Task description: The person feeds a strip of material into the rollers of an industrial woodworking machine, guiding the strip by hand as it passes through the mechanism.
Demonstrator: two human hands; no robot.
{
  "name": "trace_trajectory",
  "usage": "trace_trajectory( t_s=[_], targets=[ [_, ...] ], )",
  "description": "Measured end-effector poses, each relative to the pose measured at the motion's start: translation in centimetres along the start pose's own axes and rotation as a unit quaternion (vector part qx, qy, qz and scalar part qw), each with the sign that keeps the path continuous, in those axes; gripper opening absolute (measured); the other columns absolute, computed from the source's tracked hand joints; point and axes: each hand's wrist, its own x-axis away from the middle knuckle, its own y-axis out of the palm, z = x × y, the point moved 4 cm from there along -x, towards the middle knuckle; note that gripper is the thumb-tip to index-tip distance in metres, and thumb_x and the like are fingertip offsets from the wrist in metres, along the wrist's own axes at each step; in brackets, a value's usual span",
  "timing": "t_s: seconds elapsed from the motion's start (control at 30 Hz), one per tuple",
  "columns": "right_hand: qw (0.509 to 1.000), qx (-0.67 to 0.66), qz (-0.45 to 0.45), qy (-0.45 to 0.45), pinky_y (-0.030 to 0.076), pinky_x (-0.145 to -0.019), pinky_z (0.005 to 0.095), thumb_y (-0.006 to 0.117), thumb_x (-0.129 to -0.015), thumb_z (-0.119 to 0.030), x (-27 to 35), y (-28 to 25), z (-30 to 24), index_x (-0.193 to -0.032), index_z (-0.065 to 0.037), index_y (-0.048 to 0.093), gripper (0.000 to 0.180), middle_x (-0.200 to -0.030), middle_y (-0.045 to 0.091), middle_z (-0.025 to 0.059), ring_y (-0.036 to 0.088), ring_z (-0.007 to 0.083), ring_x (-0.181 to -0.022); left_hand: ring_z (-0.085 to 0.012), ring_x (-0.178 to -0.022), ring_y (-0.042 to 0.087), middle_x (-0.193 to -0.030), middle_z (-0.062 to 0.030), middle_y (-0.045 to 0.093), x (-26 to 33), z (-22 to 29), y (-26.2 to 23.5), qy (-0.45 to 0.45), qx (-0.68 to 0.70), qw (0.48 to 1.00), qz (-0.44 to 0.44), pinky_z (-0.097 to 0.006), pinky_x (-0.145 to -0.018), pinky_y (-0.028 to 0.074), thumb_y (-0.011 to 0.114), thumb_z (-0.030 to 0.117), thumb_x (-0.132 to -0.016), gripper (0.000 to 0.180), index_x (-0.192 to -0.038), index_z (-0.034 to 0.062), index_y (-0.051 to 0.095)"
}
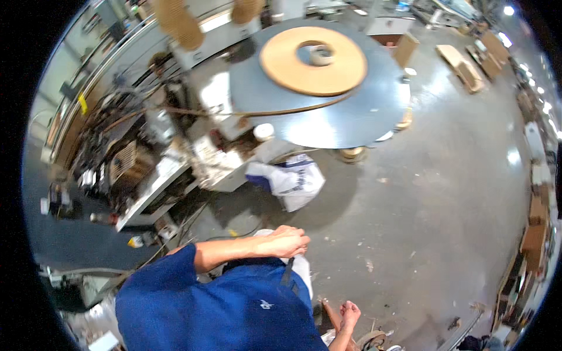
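Note:
My left hand point(285, 241) is in front of my waist, its fingers curled in. Just beneath it a dark strap point(287, 272) hangs against my blue shirt; whether the fingers grip it cannot be made out. Lower and to the right, out at my side, is my right hand point(349, 316), loosely closed with nothing visible in it. Ahead, beyond reach of both hands, a large tan coil of edge-banding strip point(345, 58) lies on a round grey turntable point(380, 96). From the coil a strip point(252, 113) runs left toward a machine.
The cluttered machine point(132, 161) stands to the left. A white and blue bag point(298, 181) is on the floor below the turntable, near a white cup-like container point(264, 132). Cardboard pieces point(462, 67) lie at the far right; stacked boards point(535, 228) line the right side.

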Motion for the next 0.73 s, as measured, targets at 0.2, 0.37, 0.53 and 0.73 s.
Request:
trace_trajectory(
  t_s=[0.2,0.37,0.53,0.73],
  targets=[
    [0.998,-0.03,0.005,-0.063,0.052,-0.061,0.0254,0.067,-0.093,-0.017,-9.7,-2.7,-11.8,-0.097,0.003,0.072,0.02,-0.078,0.068,0.0039,0.065,0.0126,-0.067,-0.0393,-0.09,0.068,-0.094,-0.0177,0.066,-11.6,6.1,-2.2,0.033,-0.051,0.997,-0.044,-0.051,-0.076,0.055,0.071,0.027,-0.089,0.039,-0.119,0.0045,0.062],
    [0.989,0.08,-0.042,-0.12,0.052,-0.065,0.0256,0.069,-0.092,-0.018,-21.4,-0.2,-25.6,-0.1,0.005,0.072,0.024,-0.08,0.069,0.003,0.064,0.0116,-0.071,-0.0386,-0.085,0.069,-0.091,-0.0178,0.065,-27.1,8.6,-2.3,0.108,-0.085,0.989,-0.058,-0.05,-0.074,0.055,0.071,0.03,-0.089,0.034,-0.11,0.0049,0.062],
    [0.978,0.127,-0.042,-0.159,0.048,-0.065,0.0251,0.068,-0.093,-0.02,-35.5,-3.4,-39.2,-0.098,0.003,0.072,0.024,-0.079,0.067,0.0019,0.058,0.0094,-0.068,-0.0389,-0.09,0.068,-0.094,-0.0178,0.066,-49.1,10.6,-6.8,0.136,-0.114,0.984,-0.031,-0.05,-0.078,0.054,0.073,0.03,-0.087,0.032,-0.103,0.0039,0.061],
    [1.0,-0.003,-0.01,-0.027,0.054,-0.061,0.032,0.068,-0.093,-0.024,-46.5,-11.4,-45.7,-0.086,0.003,0.071,0.028,-0.075,0.069,0.0092,0.067,0.018,-0.069,-0.0376,-0.094,0.062,-0.096,-0.0165,0.063,-74.4,12.7,-17.4,0.17,-0.108,0.978,0.06,-0.051,-0.084,0.05,0.071,0.03,-0.09,0.033,-0.106,0.0045,0.059]
  ],
)
